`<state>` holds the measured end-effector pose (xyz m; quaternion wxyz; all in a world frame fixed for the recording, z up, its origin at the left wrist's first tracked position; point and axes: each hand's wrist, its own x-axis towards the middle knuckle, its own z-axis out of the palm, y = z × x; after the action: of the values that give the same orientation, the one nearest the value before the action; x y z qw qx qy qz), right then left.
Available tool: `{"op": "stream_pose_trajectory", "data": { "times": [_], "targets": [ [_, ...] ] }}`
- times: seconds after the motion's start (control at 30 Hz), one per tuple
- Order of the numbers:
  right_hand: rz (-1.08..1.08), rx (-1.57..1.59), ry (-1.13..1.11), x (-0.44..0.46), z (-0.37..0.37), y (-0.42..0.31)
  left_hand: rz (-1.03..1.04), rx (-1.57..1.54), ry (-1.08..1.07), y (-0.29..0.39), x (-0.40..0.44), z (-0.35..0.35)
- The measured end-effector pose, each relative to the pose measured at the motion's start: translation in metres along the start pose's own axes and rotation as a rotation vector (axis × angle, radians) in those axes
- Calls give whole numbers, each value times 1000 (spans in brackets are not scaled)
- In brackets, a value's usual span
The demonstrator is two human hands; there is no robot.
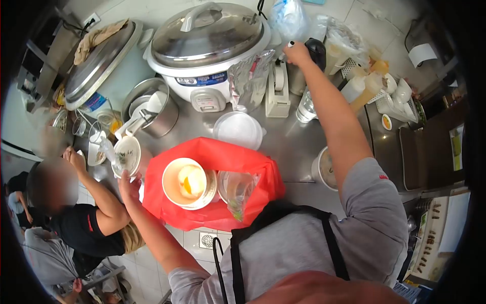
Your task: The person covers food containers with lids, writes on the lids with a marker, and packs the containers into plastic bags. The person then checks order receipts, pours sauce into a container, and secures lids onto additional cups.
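Note:
My left hand (130, 186) is at the near rim of a round white lidded tub (132, 152), its fingers closed on the edge. Dark marks show on the tub's top, and a clear plastic bag (109, 153) hangs against its left side. At the back of the counter my right hand (298, 53) is closed around a marker (291, 44), whose dark end pokes out. Between my arms lies a red bag (167, 152), holding an open paper bowl (171, 177) with white and yellow food and a clear plastic container (238, 186).
Two large rice cookers (207, 38) line the back. A steel pot (169, 114), stacked white lids (238, 129), a tape dispenser (277, 101) and a water bottle (305, 109) stand on the counter (288, 142). Another person's arm (98, 195) reaches in at left.

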<state>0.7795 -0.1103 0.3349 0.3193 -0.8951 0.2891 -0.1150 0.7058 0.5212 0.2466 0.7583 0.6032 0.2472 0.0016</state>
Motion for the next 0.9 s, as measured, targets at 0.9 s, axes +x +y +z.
{"op": "stream_pose_trajectory", "data": {
  "times": [0.9],
  "targets": [
    [-129,-109,-314,-236,-101,173,298,-37,-281,134,-144,46]
  ]
}}
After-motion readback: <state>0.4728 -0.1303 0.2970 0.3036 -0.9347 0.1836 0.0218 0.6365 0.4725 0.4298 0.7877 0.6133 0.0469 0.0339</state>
